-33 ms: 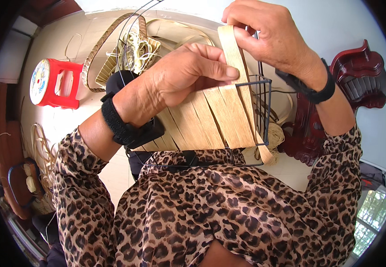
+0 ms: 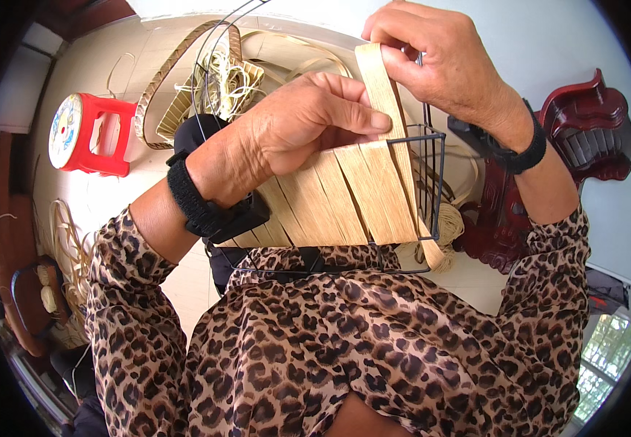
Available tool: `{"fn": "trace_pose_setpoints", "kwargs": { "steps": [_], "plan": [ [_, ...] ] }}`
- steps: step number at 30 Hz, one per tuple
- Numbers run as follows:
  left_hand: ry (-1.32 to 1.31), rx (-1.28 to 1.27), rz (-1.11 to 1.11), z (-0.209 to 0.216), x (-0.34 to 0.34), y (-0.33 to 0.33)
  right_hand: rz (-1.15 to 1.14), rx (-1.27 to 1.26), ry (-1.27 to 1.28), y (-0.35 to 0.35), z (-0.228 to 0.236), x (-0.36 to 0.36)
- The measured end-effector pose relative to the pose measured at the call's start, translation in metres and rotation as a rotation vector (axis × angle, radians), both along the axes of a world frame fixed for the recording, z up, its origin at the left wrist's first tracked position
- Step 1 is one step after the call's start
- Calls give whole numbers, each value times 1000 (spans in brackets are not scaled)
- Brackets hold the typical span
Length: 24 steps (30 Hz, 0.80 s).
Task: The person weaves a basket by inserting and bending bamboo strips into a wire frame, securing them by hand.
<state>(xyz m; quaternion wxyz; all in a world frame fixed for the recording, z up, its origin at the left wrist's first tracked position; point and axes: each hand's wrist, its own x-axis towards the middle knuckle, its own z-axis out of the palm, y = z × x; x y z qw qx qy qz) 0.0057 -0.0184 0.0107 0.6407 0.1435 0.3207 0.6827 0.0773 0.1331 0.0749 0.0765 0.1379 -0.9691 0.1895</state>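
Observation:
A black wire basket frame point(image 2: 440, 186) stands over my lap, its near side wrapped with flat straw-coloured strips point(image 2: 341, 193) laid side by side at a slant. My left hand point(image 2: 319, 116) reaches across the top edge, thumb pressed on one pale strip point(image 2: 381, 80) against the wire rim. The same strip rises to my right hand point(image 2: 432, 54), which pinches it between thumb and fingers above the frame's right corner. Below the lower right corner, a short strip end sticks out. The left fingertips are partly hidden behind the strip and frame.
A red stool point(image 2: 108, 135) with a patterned top stands at left. Behind my left hand is a handled woven basket point(image 2: 170, 120) with loose pale strands. Strips point(image 2: 64, 233) lie at lower left; a coil of cord point(image 2: 446, 229) and carved dark-red furniture point(image 2: 585, 135) are at right.

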Motion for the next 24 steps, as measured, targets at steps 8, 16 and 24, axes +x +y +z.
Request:
{"fn": "trace_pose_setpoints", "kwargs": {
  "steps": [8, 16, 24],
  "plan": [
    [-8, -1, -69, 2, -2, -3, -68, -92, 142, 8, 14, -6],
    [168, 42, -142, 3, 0, -3, 27, -105, 153, 5, 16, -11],
    [180, 76, -170, 1, 0, -4, 86, -42, 497, -19, 11, -3]
  ]
}}
